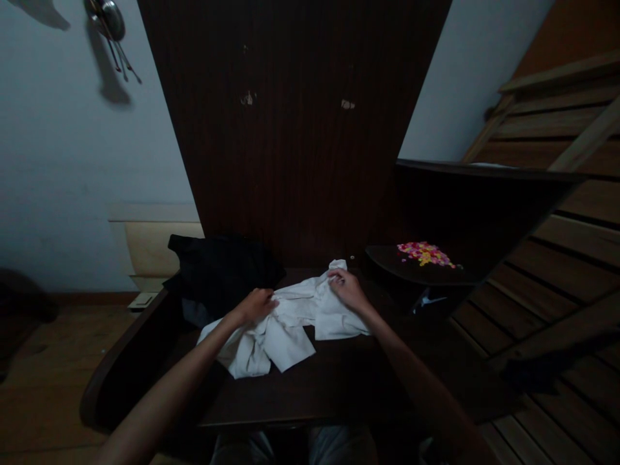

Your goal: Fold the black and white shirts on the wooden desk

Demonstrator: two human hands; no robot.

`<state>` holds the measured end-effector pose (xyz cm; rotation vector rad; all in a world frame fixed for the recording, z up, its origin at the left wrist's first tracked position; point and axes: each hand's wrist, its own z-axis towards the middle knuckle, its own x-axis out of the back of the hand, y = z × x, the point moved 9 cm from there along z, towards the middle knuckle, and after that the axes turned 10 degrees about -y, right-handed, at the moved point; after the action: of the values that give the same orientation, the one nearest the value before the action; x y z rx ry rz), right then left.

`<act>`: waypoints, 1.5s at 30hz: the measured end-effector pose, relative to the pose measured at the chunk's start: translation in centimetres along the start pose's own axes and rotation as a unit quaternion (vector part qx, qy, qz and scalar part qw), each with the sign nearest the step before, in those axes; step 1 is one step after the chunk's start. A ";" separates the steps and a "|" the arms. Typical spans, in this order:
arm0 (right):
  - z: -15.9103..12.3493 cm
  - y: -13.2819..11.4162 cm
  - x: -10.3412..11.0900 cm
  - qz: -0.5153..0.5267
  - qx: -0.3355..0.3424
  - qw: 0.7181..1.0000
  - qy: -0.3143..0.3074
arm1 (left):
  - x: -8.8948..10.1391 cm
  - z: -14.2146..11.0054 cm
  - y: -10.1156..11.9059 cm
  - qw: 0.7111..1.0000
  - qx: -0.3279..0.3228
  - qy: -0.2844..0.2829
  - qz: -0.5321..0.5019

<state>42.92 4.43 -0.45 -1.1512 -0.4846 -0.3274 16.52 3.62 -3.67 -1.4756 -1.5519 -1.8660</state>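
A crumpled white garment (290, 342) lies spread on the dark wooden desk top in front of me; its exact kind is hard to make out in the dim light. My left hand (258, 305) is closed on its upper edge, left of the middle, with the fingers slightly blurred. At the garment's upper right, my right hand (349, 290) pinches the fabric with bent fingers. A bunched corner stands up just beyond that hand. Behind my left hand sits a heap of black cloth (223, 274).
A tall dark wooden panel (300, 129) rises behind the desk (339, 381). To the right, a low shelf (382, 258) carries many small pink and yellow pieces (426, 253). Wooden slats (581, 206) stand at far right. A raised curved side (116, 361) bounds the left.
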 end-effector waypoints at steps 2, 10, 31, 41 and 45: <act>-1.5 -2.8 -4.9 -0.002 0.045 0.988 -0.151 | 0.1 0.4 -0.5 0.997 0.007 0.012 -0.077; -3.7 -8.9 -10.7 -0.142 0.114 0.965 -0.190 | -0.6 1.4 -0.1 0.849 0.031 0.048 -0.526; -0.3 -6.2 -4.2 -0.304 0.025 0.952 -0.006 | -1.6 -7.4 4.8 0.994 -0.110 -0.014 -0.002; -4.7 -6.2 -10.8 -0.138 0.085 0.936 -0.311 | -4.1 -7.7 5.1 0.993 -0.113 -0.025 0.023; -5.8 -6.2 -10.8 -0.114 0.098 0.954 -0.259 | -5.8 -7.9 6.5 0.996 -0.073 -0.018 0.042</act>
<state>31.90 -3.29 -3.10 -0.9825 -1.0941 -0.1664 19.91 -7.68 -4.04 -1.6187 -1.3717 -1.9515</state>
